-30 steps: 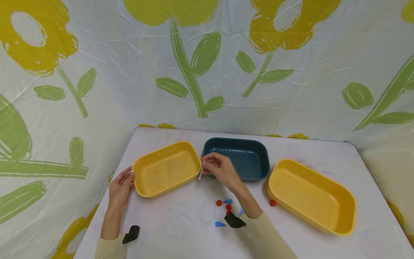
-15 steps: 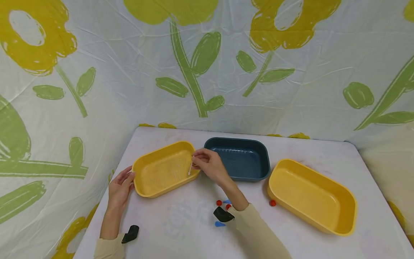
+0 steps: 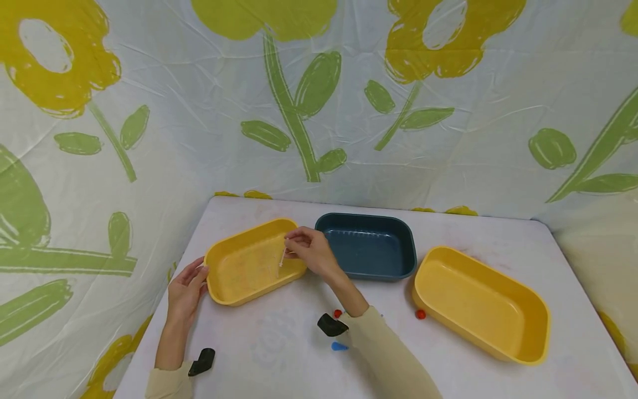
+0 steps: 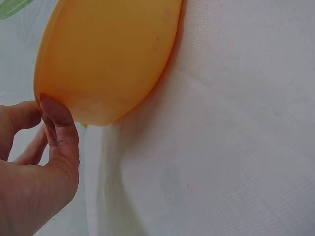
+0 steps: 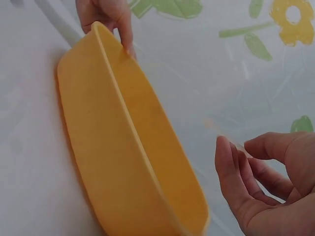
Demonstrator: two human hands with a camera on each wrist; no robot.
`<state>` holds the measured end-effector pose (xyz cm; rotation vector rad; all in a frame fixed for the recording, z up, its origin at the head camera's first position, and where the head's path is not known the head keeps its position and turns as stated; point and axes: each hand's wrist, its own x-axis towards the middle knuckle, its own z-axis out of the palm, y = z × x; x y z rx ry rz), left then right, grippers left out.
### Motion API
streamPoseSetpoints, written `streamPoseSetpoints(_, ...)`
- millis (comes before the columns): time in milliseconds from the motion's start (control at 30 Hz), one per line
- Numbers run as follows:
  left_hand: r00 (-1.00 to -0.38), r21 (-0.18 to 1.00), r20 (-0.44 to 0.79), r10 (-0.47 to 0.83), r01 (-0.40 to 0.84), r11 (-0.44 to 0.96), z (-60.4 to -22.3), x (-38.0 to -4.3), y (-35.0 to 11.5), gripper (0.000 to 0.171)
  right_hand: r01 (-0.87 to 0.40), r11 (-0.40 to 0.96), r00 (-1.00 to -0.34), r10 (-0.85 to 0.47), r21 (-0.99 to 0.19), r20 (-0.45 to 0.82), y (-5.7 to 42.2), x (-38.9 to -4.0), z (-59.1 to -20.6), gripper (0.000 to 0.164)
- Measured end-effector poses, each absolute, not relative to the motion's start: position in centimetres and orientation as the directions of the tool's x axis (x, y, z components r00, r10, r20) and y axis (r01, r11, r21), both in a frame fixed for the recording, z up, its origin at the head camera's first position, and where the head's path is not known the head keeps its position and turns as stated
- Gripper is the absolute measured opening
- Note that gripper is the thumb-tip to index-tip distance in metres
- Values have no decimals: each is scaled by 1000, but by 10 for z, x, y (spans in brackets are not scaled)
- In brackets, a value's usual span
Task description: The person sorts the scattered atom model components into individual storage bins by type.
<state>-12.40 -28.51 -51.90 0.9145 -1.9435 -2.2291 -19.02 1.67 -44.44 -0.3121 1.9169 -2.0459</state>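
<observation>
At the left end of the left yellow bin (image 3: 249,296), my left hand (image 3: 183,291) pinches the rim between thumb and fingers; the left wrist view shows the thumb (image 4: 56,110) against the bin's wall. Over the right half of this bin, my right hand (image 3: 315,254) pinches a thin whitish stick (image 3: 283,257) with a small knob at its low end. The stick hangs slightly tilted above the bin's floor. A faint, clear sliver also shows inside the bin. In the right wrist view, the right hand (image 5: 261,172) is beside the bin's long wall, and the stick is blurred.
A dark blue bin (image 3: 371,246) stands right of the held bin, with another yellow bin (image 3: 483,299) farther right. A red bead (image 3: 421,314) sits by that bin. Near the right sleeve lie another red bead (image 3: 338,313) and a blue cone-shaped piece (image 3: 340,346).
My right hand has moved left with the stick, from the bin's right end to over its inside. The right forearm now covers more of the small pieces. My left hand has stayed still.
</observation>
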Motion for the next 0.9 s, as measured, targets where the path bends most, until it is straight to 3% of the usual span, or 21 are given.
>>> streamPoseSetpoints(900,-822,922,-385,-419,-325,-210,-523,-126,-284,50,48,119,-927,-366,-992,-88,-38,-204,-478,16)
